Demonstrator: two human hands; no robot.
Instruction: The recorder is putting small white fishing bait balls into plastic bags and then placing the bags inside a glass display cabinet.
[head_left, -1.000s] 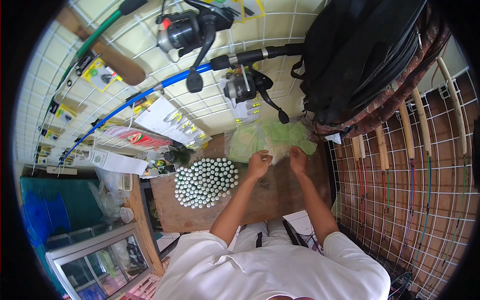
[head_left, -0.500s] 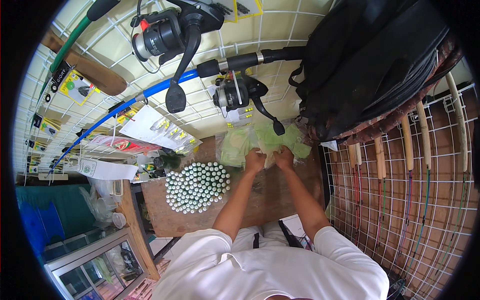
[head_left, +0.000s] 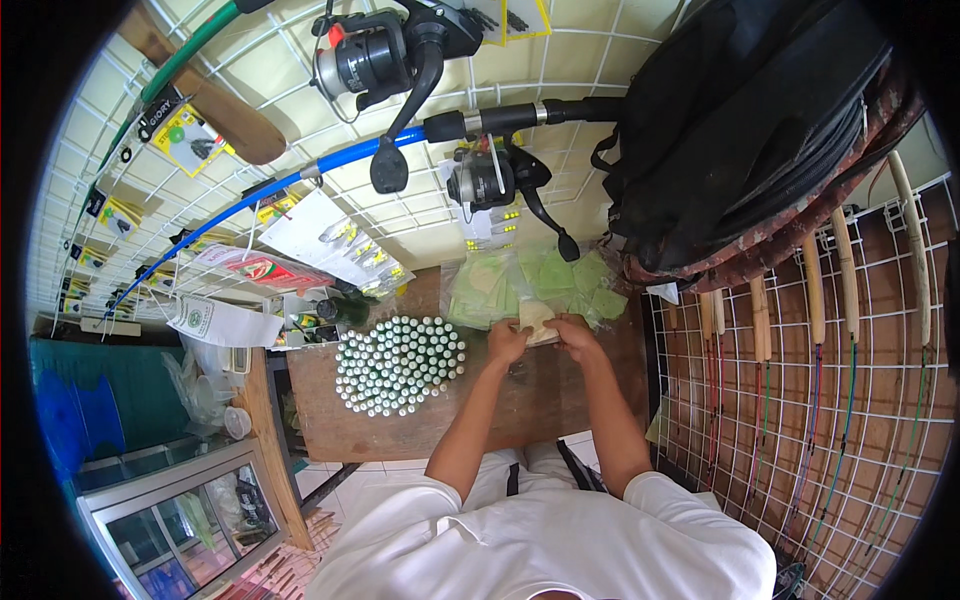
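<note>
Between my hands is a pale cream, flat piece, perhaps a small packet or folded paper [head_left: 536, 322]. My left hand [head_left: 508, 343] grips its left edge with thumb and fingers, and my right hand [head_left: 574, 338] pinches the right edge. Just beyond them, pale green flat pieces [head_left: 480, 296] lie in or on clear plastic at the back of the wooden table [head_left: 400, 437]. More green pieces [head_left: 562, 275] spread to the right. Left of my left hand, many small white-topped vials [head_left: 400, 366] stand upright in a tight cluster.
Over the table hang a blue fishing rod [head_left: 365, 153] and black reels [head_left: 485, 183] on a white wire grid. A black bag [head_left: 740, 150] bulges out at upper right. Wooden-handled rods [head_left: 812, 290] line the right grid. A glass-fronted case [head_left: 185, 530] stands at lower left.
My hands have drawn back from the green pieces toward my body. The cream piece now shows between them. The whole view has shifted slightly.
</note>
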